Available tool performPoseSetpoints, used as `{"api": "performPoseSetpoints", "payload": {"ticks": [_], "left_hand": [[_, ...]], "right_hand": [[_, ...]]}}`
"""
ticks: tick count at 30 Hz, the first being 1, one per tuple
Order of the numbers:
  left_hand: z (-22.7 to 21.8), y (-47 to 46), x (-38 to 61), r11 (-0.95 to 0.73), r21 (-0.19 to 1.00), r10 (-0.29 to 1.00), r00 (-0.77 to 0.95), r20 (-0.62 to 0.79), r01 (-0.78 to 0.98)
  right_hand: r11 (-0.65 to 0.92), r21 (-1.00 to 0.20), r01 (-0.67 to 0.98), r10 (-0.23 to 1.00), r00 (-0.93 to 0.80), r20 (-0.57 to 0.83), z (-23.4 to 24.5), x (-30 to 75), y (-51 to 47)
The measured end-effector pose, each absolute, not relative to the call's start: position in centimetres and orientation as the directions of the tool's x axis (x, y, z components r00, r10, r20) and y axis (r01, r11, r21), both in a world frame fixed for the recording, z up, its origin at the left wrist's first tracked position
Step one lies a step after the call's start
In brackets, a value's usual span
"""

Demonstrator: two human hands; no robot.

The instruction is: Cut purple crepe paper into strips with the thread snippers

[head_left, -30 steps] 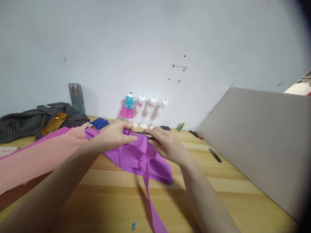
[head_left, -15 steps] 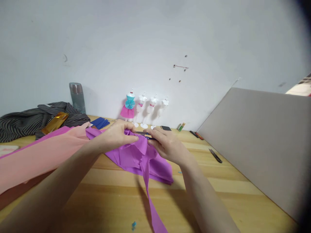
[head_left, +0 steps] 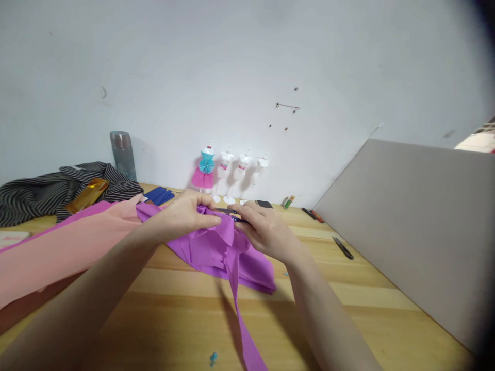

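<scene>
My left hand (head_left: 191, 212) pinches the upper edge of a piece of purple fabric (head_left: 211, 252) between thumb and fingers. Closed round the handles of small dark-blue scissors (head_left: 238, 220) is my right hand (head_left: 266, 226). The blades point left into the fabric's edge, close to my left fingertips, and are partly hidden by cloth and fingers. A narrow purple strip (head_left: 243, 319) hangs from the cut area down towards the table's near edge. The rest of the purple fabric lies bunched on the wooden table (head_left: 174, 314).
Peach fabric (head_left: 73, 239) and a striped cloth (head_left: 34, 190) lie at left, with a flask (head_left: 124, 154) behind. Several mini dress forms (head_left: 207, 167) stand by the wall. Thread snips (head_left: 342, 248) lie at right, near a grey panel (head_left: 406, 221). Blue scraps (head_left: 213, 359) sit in front.
The scissor handles have drawn a little closer together in my right hand. Both hands and the fabric stay almost in the same place.
</scene>
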State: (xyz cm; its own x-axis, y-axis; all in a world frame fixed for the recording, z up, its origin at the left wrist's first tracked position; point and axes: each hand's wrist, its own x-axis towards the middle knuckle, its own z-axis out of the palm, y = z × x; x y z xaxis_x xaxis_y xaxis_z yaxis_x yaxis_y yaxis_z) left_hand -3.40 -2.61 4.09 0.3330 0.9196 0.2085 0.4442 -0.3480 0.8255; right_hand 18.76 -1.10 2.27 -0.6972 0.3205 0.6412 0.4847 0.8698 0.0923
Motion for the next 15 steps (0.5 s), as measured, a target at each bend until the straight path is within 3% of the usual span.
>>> {"api": "performPoseSetpoints", "payload": {"ticks": [15], "left_hand": [[4.41,-2.74,-3.18,-0.325,0.869,0.919,0.34,0.198,0.373]], "right_hand": [[0.861,0.11,0.496,0.31,-0.684,0.66,2.27,18.83,-1.07]]}}
